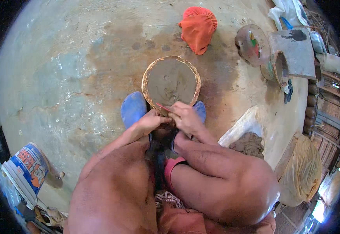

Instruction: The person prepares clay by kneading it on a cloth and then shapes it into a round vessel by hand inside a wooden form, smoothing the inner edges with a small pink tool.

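Observation:
A round container with a worn, orange-brown rim is filled with smooth, wet grey clay. It stands on the floor between my blue shoes. At its near rim my two hands meet, fingers almost touching. My right hand is closed, and a thin red stick-like thing juts from its fingers toward the rim. My left hand is also closed in a pinch just below, and what lies between its fingers is too small to make out.
Beyond the container lies a red-orange cloth bundle. A clay lump on a white sheet sits to the right. A board, an open cylinder and a clear basin stand farther right. At left is a printed bucket.

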Available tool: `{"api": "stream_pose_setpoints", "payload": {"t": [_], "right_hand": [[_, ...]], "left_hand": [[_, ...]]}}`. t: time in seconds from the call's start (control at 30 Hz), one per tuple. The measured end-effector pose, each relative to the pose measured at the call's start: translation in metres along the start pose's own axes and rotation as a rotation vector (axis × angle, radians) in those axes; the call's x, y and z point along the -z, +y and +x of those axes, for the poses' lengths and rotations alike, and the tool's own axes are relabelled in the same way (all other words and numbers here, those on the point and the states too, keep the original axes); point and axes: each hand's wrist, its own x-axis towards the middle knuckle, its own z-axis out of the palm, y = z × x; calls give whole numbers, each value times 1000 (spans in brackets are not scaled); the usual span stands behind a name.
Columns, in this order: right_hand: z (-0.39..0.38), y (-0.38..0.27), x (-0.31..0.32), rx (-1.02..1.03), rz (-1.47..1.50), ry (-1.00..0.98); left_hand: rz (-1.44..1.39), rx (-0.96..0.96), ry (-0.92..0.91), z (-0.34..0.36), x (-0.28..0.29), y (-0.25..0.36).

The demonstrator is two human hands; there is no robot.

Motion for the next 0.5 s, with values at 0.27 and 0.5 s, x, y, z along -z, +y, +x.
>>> {"api": "stream_pose_setpoints", "payload": {"t": [0.27,0.5], "right_hand": [[93,49,72,-35,-403,241],[123,70,61,163,-522,355]], "left_hand": [[342,177,-222,16,25,-24],[582,365,-127,10,-1,14]]}}
